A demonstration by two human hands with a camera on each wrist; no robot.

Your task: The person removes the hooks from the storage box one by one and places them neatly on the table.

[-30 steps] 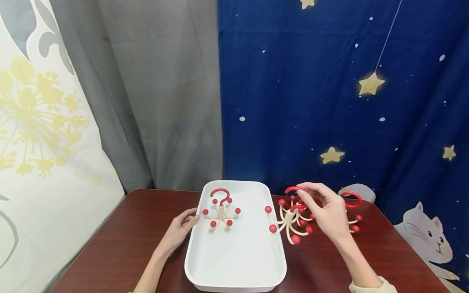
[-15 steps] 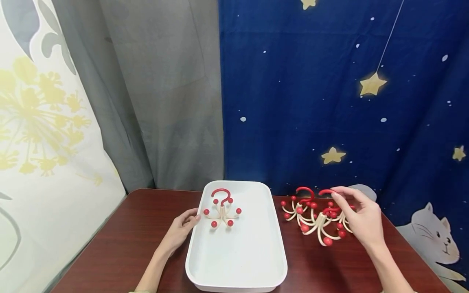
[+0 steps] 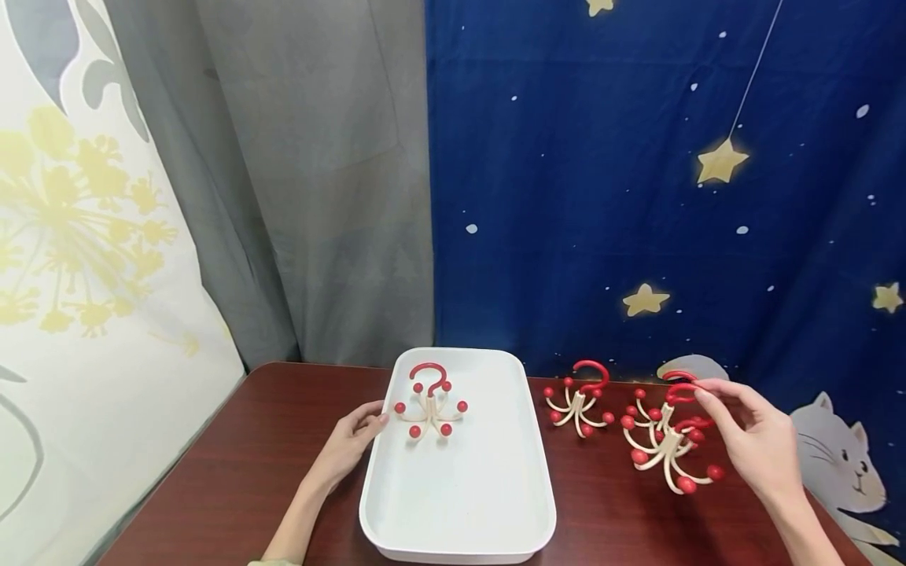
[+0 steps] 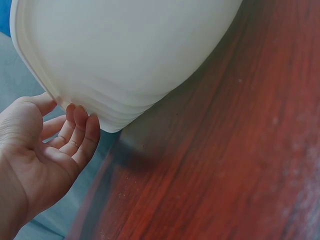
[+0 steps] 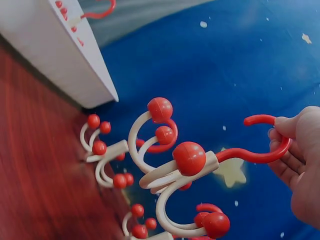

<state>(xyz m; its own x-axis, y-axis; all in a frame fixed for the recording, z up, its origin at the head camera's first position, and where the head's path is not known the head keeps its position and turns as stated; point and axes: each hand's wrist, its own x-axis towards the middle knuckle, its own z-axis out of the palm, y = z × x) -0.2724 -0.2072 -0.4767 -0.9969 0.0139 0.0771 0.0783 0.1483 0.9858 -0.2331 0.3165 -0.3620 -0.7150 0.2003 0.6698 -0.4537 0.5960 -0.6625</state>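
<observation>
Blue curtain (image 3: 552,196) is hanging behind; with the right hand (image 3: 760,436) I'm pinching the hook (image 5: 255,158) of a hanger (image 3: 668,449), its stem (image 5: 206,166) slanting down-left, right of the tray (image 3: 460,503) the left hand (image 3: 356,434) is gripping.

The table (image 3: 269,448) is dark red-brown and wood-grained, and extends below both grips. A white tray (image 3: 467,503) lies on it, just right of the grip of the left hand (image 3: 354,434) and well left of that of the right hand (image 3: 757,440). The first hanger (image 3: 579,404), with cream arms, red ball tips and a red hook, stands between the tray and the right-hand grip. A second hanger (image 3: 666,417), alike and partly hidden, stands just left of and beyond this grip.
</observation>
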